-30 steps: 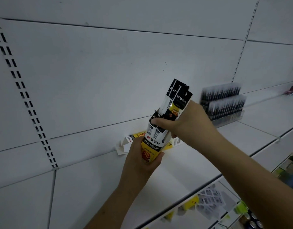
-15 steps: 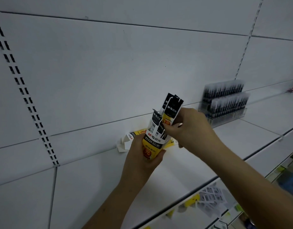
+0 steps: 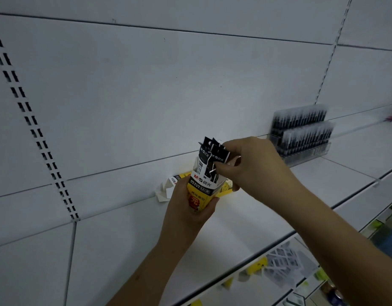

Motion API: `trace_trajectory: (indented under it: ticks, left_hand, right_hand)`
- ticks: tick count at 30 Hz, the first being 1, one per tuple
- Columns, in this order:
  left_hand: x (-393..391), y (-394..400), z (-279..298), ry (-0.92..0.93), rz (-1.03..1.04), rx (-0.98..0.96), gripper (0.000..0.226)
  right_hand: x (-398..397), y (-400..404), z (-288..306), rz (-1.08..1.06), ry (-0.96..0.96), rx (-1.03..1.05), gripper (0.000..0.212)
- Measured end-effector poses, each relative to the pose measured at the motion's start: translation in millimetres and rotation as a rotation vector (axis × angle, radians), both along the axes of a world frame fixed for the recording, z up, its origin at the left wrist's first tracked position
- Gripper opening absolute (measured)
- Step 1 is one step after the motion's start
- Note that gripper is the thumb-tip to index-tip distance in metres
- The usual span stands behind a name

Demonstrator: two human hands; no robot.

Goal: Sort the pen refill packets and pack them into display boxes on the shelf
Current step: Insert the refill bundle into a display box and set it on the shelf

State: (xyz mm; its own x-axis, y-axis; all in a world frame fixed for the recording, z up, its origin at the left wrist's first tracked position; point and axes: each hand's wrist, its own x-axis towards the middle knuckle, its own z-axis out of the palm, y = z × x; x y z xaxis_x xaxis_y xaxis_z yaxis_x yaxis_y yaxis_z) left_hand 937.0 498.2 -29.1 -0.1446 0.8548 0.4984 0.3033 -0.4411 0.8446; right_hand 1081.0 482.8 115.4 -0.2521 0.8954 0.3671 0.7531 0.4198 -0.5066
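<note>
My left hand (image 3: 186, 212) grips a yellow, white and black display box (image 3: 200, 191) from below, holding it upright above the white shelf (image 3: 267, 206). Black pen refill packets (image 3: 212, 154) stick out of the box's open top. My right hand (image 3: 252, 166) pinches the tops of these packets with thumb and fingers, pressing them down into the box. Only the upper ends of the packets show.
An opened yellow and white carton (image 3: 168, 187) lies on the shelf behind the box, against the back panel. A clear tiered rack full of black refills (image 3: 301, 133) stands further right on the shelf. Lower shelves with price tags (image 3: 279, 268) run beneath.
My right hand has pushed the packets down; they stood high above the box a second ago and now only their tops show. The left hand has kept its hold on the box.
</note>
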Motion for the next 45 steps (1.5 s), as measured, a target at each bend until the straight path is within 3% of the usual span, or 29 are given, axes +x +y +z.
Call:
trace_trajectory:
  ticks: [5, 14, 21, 32, 36, 41, 45]
  left_hand:
    - [1.4, -0.2, -0.2, 0.014, 0.001, 0.005, 0.051]
    - [2.4, 0.2, -1.9, 0.061, 0.041, 0.017, 0.049]
    - [1.6, 3.0, -4.7, 0.071, 0.028, 0.014, 0.052]
    - [2.9, 7.2, -10.4, 0.18, 0.001, 0.041, 0.058]
    - [3.3, 7.5, -11.3, 0.189, 0.025, 0.061, 0.055]
    - [2.6, 8.8, -14.3, 0.218, 0.024, 0.103, 0.05]
    - [-0.7, 10.4, -14.6, 0.215, 0.031, 0.097, 0.051]
  right_hand:
    - [9.5, 1.4, 16.9, 0.035, 0.125, -0.031, 0.012]
    - [-6.6, 8.1, 11.4, 0.03, -0.313, 0.017, 0.01]
    - [7.2, 4.2, 26.2, 0.172, -0.129, -0.237, 0.031]
    - [9.8, 10.4, 31.2, 0.135, -0.38, -0.307, 0.016]
    - [4.4, 6.5, 27.3, 0.061, -0.411, -0.207, 0.012]
    - [-15.0, 2.7, 6.1, -0.099, -0.648, -0.026, 0.01]
    - [-1.7, 9.1, 5.8, -0.016, -0.576, -0.121, 0.017]
